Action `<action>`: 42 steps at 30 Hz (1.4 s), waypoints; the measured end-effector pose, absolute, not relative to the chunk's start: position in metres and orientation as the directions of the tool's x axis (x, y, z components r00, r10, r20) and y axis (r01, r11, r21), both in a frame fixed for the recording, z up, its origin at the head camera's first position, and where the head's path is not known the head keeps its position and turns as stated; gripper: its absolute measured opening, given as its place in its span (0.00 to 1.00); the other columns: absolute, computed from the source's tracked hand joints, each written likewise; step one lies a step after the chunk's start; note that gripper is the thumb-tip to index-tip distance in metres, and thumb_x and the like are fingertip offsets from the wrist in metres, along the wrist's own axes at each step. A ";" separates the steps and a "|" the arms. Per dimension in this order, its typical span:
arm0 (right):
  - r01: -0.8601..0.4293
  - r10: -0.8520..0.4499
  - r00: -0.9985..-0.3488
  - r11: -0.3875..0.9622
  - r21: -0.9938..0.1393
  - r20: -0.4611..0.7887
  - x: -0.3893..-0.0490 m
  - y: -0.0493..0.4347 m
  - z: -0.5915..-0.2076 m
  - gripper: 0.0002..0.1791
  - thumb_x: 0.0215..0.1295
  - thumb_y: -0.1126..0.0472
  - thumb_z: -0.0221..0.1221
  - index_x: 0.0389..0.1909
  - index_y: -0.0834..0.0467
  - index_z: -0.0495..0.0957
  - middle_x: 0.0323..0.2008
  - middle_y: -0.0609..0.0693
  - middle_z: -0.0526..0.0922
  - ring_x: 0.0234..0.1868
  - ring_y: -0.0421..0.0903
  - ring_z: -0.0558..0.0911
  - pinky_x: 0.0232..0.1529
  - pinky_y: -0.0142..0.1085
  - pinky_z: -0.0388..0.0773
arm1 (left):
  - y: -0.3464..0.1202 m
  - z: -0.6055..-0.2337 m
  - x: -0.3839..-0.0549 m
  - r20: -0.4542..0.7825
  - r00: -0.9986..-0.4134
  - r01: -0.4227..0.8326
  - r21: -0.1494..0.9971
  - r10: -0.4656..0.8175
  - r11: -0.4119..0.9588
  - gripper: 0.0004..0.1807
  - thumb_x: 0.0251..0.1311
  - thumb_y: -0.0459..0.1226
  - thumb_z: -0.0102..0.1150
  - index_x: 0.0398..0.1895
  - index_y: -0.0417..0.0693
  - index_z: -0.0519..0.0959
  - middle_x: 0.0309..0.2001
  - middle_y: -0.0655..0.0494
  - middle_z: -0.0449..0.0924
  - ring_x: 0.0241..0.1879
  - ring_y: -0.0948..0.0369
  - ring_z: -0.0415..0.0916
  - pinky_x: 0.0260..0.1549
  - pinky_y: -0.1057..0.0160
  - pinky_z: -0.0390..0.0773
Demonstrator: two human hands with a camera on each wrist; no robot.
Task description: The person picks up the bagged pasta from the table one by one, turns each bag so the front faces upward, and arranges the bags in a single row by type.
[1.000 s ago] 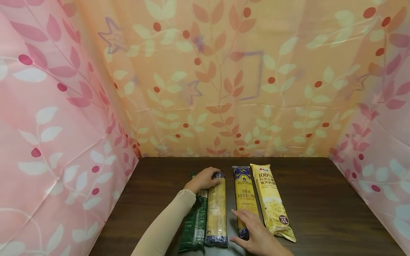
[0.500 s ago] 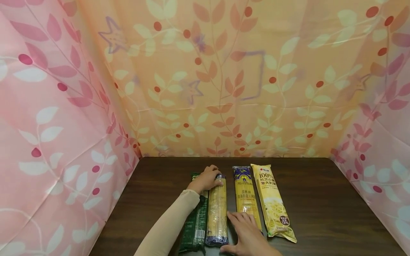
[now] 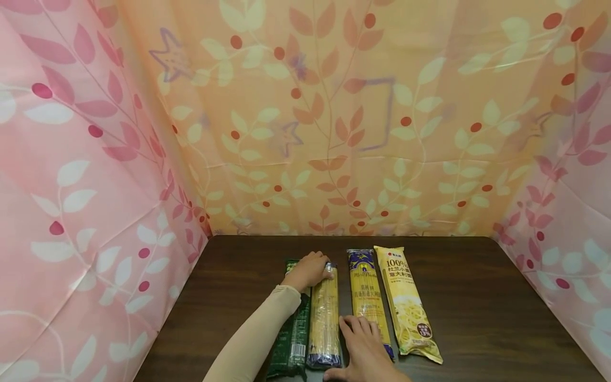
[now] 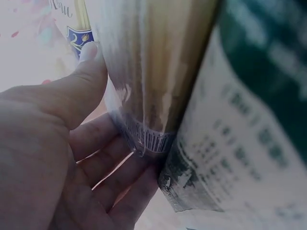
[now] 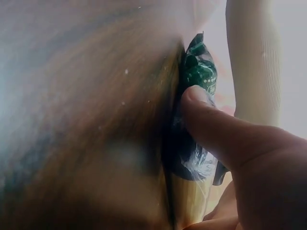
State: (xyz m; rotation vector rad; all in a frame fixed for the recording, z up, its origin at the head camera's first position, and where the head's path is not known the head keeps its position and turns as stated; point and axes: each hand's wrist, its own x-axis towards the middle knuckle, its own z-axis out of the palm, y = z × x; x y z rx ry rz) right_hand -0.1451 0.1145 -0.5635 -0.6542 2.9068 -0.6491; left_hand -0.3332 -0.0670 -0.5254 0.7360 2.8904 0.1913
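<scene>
A clear pack of spaghetti (image 3: 324, 318) with purple ends lies lengthwise on the table in the head view. My left hand (image 3: 308, 271) grips its far end, the thumb along the right side and the fingers curled about the tip, as the left wrist view shows. At the near right corner is my right hand (image 3: 364, 347); its thumb (image 5: 206, 115) lies against the purple end and its fingers touch the long side. A green pasta pack (image 3: 292, 345) lies close along the left, partly covered by the left arm.
To the right lies another purple-and-yellow spaghetti pack (image 3: 365, 289), its lower part partly behind the right hand. A yellow pasta bag (image 3: 408, 305) slants beside it. The dark wooden table (image 3: 482, 302) meets a patterned curtain (image 3: 267, 175) at its back edge.
My right hand has moved left, from over the second spaghetti pack to the near end of the clear one. My left hand has stayed at the far end, shifting slightly.
</scene>
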 end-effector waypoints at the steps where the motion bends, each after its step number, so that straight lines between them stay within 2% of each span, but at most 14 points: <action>1: -0.388 -0.424 -0.906 0.823 -0.414 0.006 -0.145 0.114 -0.564 0.68 0.45 0.12 0.65 0.74 0.61 0.75 0.67 0.58 0.75 0.63 0.62 0.72 0.57 0.65 0.67 | -0.067 -0.525 -0.333 -0.117 -0.867 0.465 0.158 0.484 0.871 0.32 0.75 0.58 0.61 0.72 0.50 0.78 0.68 0.52 0.78 0.68 0.52 0.74 0.68 0.53 0.74; 7: -0.398 -0.421 -0.907 0.846 -0.354 0.015 -0.143 0.110 -0.564 0.68 0.47 0.11 0.63 0.72 0.63 0.77 0.64 0.59 0.76 0.62 0.62 0.73 0.58 0.65 0.67 | -0.065 -0.522 -0.331 -0.116 -0.870 0.461 0.152 0.479 0.874 0.31 0.75 0.57 0.62 0.72 0.49 0.78 0.67 0.51 0.78 0.67 0.53 0.75 0.66 0.53 0.76; 13: -0.372 -0.410 -0.912 0.835 -0.406 -0.006 -0.144 0.109 -0.562 0.64 0.48 0.13 0.66 0.70 0.62 0.79 0.63 0.57 0.77 0.62 0.62 0.72 0.59 0.65 0.66 | -0.065 -0.520 -0.330 -0.126 -0.867 0.458 0.181 0.483 0.870 0.31 0.76 0.56 0.62 0.72 0.48 0.78 0.68 0.50 0.77 0.68 0.51 0.74 0.67 0.52 0.75; 18: -0.356 -0.409 -0.913 0.804 -0.476 -0.008 -0.147 0.111 -0.561 0.62 0.46 0.17 0.71 0.69 0.61 0.80 0.64 0.55 0.77 0.63 0.62 0.74 0.59 0.65 0.66 | -0.065 -0.520 -0.328 -0.119 -0.876 0.417 0.304 0.468 0.857 0.29 0.79 0.54 0.59 0.72 0.46 0.77 0.69 0.48 0.76 0.69 0.49 0.72 0.68 0.49 0.74; 25: -0.363 -0.413 -0.910 0.740 -0.567 0.044 -0.146 0.114 -0.556 0.58 0.48 0.23 0.76 0.71 0.59 0.78 0.66 0.55 0.79 0.63 0.61 0.76 0.57 0.64 0.68 | -0.063 -0.524 -0.326 -0.074 -0.913 0.313 0.501 0.401 0.807 0.31 0.79 0.57 0.58 0.68 0.41 0.78 0.64 0.44 0.78 0.65 0.46 0.73 0.61 0.44 0.78; 29: -0.306 -0.413 -0.911 0.667 -0.679 0.004 -0.143 0.117 -0.546 0.58 0.53 0.30 0.78 0.77 0.59 0.72 0.70 0.59 0.78 0.68 0.69 0.75 0.61 0.75 0.66 | -0.064 -0.524 -0.327 -0.077 -0.920 0.272 0.579 0.384 0.769 0.33 0.78 0.59 0.58 0.68 0.41 0.77 0.66 0.43 0.75 0.66 0.45 0.71 0.60 0.43 0.78; 32: -0.247 -0.412 -0.910 0.629 -0.737 -0.047 -0.142 0.119 -0.539 0.59 0.56 0.33 0.78 0.81 0.59 0.67 0.72 0.62 0.76 0.68 0.74 0.75 0.60 0.77 0.68 | -0.065 -0.521 -0.326 -0.057 -0.927 0.257 0.621 0.370 0.740 0.34 0.75 0.60 0.61 0.66 0.42 0.77 0.65 0.44 0.75 0.64 0.45 0.71 0.58 0.43 0.78; 38: -0.235 -0.442 -0.897 0.538 -0.810 -0.033 -0.139 0.121 -0.537 0.59 0.60 0.37 0.77 0.84 0.57 0.61 0.75 0.63 0.73 0.63 0.65 0.83 0.52 0.60 0.84 | -0.066 -0.508 -0.323 0.011 -0.949 0.243 0.661 0.314 0.710 0.34 0.67 0.63 0.69 0.62 0.47 0.79 0.65 0.47 0.78 0.64 0.41 0.71 0.55 0.40 0.79; 42: -0.246 -0.477 -0.879 0.454 -0.856 -0.001 -0.138 0.125 -0.541 0.57 0.63 0.43 0.77 0.85 0.58 0.59 0.75 0.67 0.70 0.57 0.60 0.86 0.49 0.46 0.87 | -0.068 -0.507 -0.322 -0.009 -0.953 0.213 0.692 0.303 0.690 0.34 0.65 0.61 0.72 0.63 0.49 0.79 0.64 0.48 0.79 0.61 0.41 0.75 0.53 0.40 0.81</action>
